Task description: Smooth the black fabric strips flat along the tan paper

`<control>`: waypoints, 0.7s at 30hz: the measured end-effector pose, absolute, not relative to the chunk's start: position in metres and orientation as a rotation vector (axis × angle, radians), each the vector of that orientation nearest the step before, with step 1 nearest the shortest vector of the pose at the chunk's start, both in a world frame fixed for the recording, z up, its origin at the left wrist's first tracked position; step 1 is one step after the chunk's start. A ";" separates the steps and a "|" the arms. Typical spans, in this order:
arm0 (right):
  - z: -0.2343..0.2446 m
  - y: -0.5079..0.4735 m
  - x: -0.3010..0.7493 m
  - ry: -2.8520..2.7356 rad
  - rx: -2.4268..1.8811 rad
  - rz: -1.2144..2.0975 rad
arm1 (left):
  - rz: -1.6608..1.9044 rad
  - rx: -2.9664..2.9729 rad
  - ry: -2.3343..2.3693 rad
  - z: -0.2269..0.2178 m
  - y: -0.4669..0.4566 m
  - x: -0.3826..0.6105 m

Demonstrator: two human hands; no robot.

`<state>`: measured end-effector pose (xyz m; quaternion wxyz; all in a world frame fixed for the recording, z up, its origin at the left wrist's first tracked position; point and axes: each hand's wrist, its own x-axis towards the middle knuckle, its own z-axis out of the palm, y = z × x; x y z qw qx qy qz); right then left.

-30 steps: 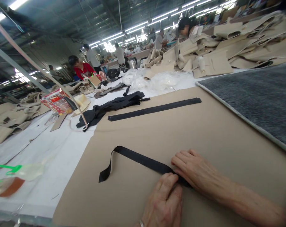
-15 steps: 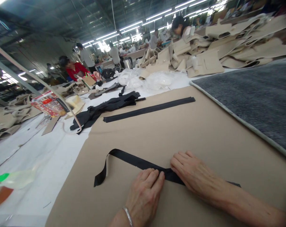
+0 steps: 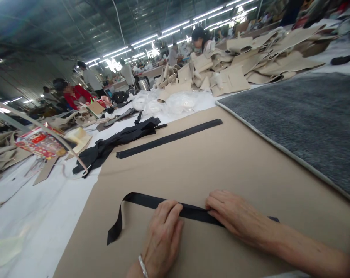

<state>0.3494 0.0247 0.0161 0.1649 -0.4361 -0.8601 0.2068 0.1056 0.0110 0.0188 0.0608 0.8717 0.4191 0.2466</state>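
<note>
A long black fabric strip (image 3: 192, 211) lies across the beige sheet (image 3: 163, 173) in front of me. My left hand (image 3: 164, 227), with a silver bangle at its wrist, has its fingers pressed together on the strip's middle. Further right, my right hand (image 3: 228, 212) is closed with the fingertips on the strip, where the edge looks folded. The strip's left end bends up and curls toward me; its right end peeks out from behind my right forearm. Farther back, a second black strip (image 3: 169, 139) lies flat on the sheet.
A heap of black fabric pieces (image 3: 117, 141) sits at the sheet's far left edge. On the right is a dark grey pad (image 3: 293, 123) with a pale border. Beige bag parts (image 3: 232, 73) and clear plastic (image 3: 175, 101) lie behind. A bent pale rod (image 3: 61, 139) stands left. A person in red (image 3: 76, 94) is at work beyond.
My left hand has slid left along the strip, away from my right hand, baring more strip between them. The right hand stays on the strip. The whole view has turned slightly right.
</note>
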 end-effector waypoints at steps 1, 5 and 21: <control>0.016 0.024 0.350 -2.440 -1.241 0.583 | 0.697 2.669 1.219 0.019 0.015 0.103; 0.013 0.024 0.352 -2.409 -1.220 0.547 | 0.512 2.853 0.994 0.017 0.028 0.093; 0.010 0.016 0.378 -2.628 -0.946 0.029 | 0.155 3.068 0.939 0.023 0.035 0.099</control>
